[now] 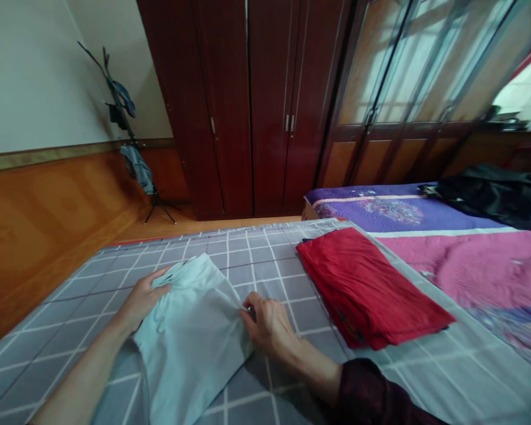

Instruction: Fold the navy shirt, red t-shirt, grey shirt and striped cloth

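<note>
A pale, light blue-white garment (194,336) with a gathered waistband and a drawstring lies on the grey checked bedsheet (243,254). My left hand (148,297) grips the garment's gathered upper left edge, thumb on top. On the garment's right edge, my right hand (268,321) pinches the fabric between thumb and curled fingers. To the right of my right hand, apart from it, a folded red cloth (371,283) lies on the same sheet, with dark material showing at its edges.
Beyond the bed stand dark red wardrobes (269,106). A coat rack (124,118) with hanging items is at the back left. On the right, a purple and pink bed (380,206) adjoins, with a dark garment (487,192) on it.
</note>
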`<action>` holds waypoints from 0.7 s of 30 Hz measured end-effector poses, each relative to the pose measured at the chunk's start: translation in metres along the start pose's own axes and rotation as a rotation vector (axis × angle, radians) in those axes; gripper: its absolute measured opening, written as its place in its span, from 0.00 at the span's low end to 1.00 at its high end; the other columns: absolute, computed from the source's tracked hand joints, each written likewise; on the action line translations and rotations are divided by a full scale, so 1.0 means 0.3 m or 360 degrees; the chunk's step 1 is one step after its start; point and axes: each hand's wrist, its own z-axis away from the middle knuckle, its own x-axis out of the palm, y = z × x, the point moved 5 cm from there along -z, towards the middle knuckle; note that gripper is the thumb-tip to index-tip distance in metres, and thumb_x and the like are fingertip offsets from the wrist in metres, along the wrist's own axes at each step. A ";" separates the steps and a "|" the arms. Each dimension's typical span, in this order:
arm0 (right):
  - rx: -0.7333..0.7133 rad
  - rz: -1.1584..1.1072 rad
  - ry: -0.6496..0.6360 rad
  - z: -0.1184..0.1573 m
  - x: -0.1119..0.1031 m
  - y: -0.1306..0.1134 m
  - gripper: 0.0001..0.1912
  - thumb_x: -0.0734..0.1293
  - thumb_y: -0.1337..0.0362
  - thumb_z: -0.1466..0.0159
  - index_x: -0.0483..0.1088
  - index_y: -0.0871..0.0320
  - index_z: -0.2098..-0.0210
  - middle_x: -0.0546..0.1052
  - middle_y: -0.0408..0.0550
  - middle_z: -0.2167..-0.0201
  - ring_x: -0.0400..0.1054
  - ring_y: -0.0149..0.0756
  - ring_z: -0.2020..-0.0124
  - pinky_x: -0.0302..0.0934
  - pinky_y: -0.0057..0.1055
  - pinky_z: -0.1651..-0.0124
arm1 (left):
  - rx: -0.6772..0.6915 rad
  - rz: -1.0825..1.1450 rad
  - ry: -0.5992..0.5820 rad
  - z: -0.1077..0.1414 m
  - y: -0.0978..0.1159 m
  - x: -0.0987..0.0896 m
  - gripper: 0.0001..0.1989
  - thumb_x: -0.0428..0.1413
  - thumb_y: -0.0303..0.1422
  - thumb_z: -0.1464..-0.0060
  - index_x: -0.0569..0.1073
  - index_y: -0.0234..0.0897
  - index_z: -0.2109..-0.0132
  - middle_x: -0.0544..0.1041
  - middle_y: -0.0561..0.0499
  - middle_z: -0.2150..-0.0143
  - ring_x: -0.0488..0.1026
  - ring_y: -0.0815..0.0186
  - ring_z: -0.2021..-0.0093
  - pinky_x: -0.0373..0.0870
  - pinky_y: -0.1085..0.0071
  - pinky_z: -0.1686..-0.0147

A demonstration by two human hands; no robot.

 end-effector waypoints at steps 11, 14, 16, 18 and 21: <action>0.0247 -0.1209 0.0017 0.164 -0.198 0.121 0.10 0.64 0.59 0.41 0.68 0.60 0.66 0.61 0.35 0.84 0.51 0.24 0.83 0.42 0.23 0.80 | 0.0012 0.0217 -0.0326 0.028 0.204 0.277 0.34 0.66 0.37 0.64 0.71 0.39 0.46 0.79 0.48 0.53 0.75 0.55 0.52 0.74 0.67 0.56; 0.0397 -0.1466 0.0118 0.208 -0.321 0.227 0.17 0.67 0.50 0.44 0.66 0.58 0.69 0.63 0.36 0.84 0.52 0.24 0.85 0.42 0.23 0.82 | 0.0121 0.0295 -0.0394 0.023 0.327 0.416 0.34 0.66 0.35 0.66 0.73 0.36 0.48 0.79 0.47 0.54 0.75 0.53 0.52 0.74 0.67 0.57; 0.0484 -0.1518 0.0248 0.245 -0.430 0.293 0.20 0.69 0.47 0.47 0.66 0.57 0.70 0.66 0.38 0.84 0.55 0.25 0.85 0.45 0.23 0.82 | 0.0209 0.0371 -0.0479 0.019 0.430 0.514 0.33 0.65 0.33 0.67 0.73 0.33 0.48 0.80 0.45 0.56 0.75 0.52 0.53 0.73 0.66 0.57; 0.0555 -0.1536 0.0414 0.285 -0.550 0.355 0.20 0.71 0.47 0.48 0.67 0.57 0.69 0.69 0.39 0.82 0.59 0.26 0.84 0.48 0.23 0.81 | 0.0307 0.0462 -0.0561 0.009 0.540 0.614 0.32 0.64 0.31 0.67 0.73 0.32 0.48 0.80 0.46 0.56 0.75 0.53 0.54 0.73 0.65 0.56; 0.0644 -0.1547 0.0650 0.336 -0.703 0.468 0.20 0.73 0.49 0.50 0.68 0.57 0.68 0.72 0.42 0.80 0.63 0.28 0.81 0.53 0.24 0.79 | 0.0499 0.0612 -0.0639 -0.021 0.680 0.775 0.31 0.62 0.28 0.66 0.73 0.31 0.49 0.79 0.46 0.54 0.74 0.55 0.53 0.70 0.66 0.52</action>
